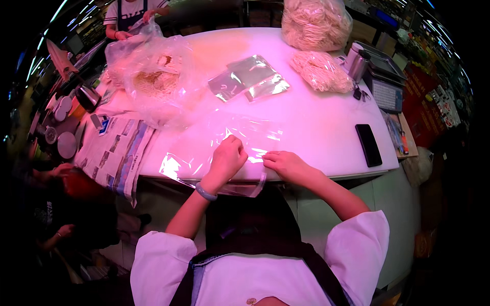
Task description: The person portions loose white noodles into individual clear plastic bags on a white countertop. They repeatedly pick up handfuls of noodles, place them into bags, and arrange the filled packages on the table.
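Note:
A large clear plastic bag (191, 160) lies under and between my hands, its near edge hanging over the table's front edge. My left hand (229, 157), with a bangle at the wrist, is curled on the bag; its fingertips are partly hidden. Thumb and fingers of my right hand (285, 164) pinch the film at the bag's right side. Further in lie several flat clear bags (250, 78), overlapping. To the left, an open plastic bag (157, 82) contains pale noodle-like strands.
Filled bags of pale strands (321, 70) sit at the back right. A steel flask (359, 65) and scale (384, 90) stand beside them. A black phone (368, 145) rests on the white table (325, 122). Newspaper (115, 149) overhangs the front left. Another person's hands (124, 35) hold plastic opposite.

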The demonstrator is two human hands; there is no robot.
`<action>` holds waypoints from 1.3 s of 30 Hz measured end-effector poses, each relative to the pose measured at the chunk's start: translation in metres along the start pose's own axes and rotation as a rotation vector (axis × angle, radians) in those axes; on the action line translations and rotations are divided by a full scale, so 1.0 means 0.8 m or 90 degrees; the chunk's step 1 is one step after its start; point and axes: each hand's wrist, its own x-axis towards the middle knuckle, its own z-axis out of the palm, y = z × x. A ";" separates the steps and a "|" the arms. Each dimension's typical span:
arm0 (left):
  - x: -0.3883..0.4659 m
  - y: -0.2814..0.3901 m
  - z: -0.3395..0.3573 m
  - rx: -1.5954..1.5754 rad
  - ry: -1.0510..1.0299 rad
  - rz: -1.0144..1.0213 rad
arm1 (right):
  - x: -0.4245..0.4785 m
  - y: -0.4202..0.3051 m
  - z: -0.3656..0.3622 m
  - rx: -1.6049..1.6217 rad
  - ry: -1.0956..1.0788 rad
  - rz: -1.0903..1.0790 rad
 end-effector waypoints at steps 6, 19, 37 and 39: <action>0.007 0.024 -0.013 0.139 0.154 0.221 | 0.080 -0.004 0.004 0.143 -0.021 0.026; 0.101 -0.082 -0.097 0.004 0.170 0.158 | 0.132 0.063 0.076 -0.113 -0.096 -0.016; 0.164 -0.187 -0.095 0.399 -0.039 0.001 | 0.138 0.048 0.067 -0.125 -0.067 -0.019; 0.155 -0.163 -0.078 0.375 -0.083 0.004 | 0.138 0.048 0.066 -0.109 -0.067 -0.018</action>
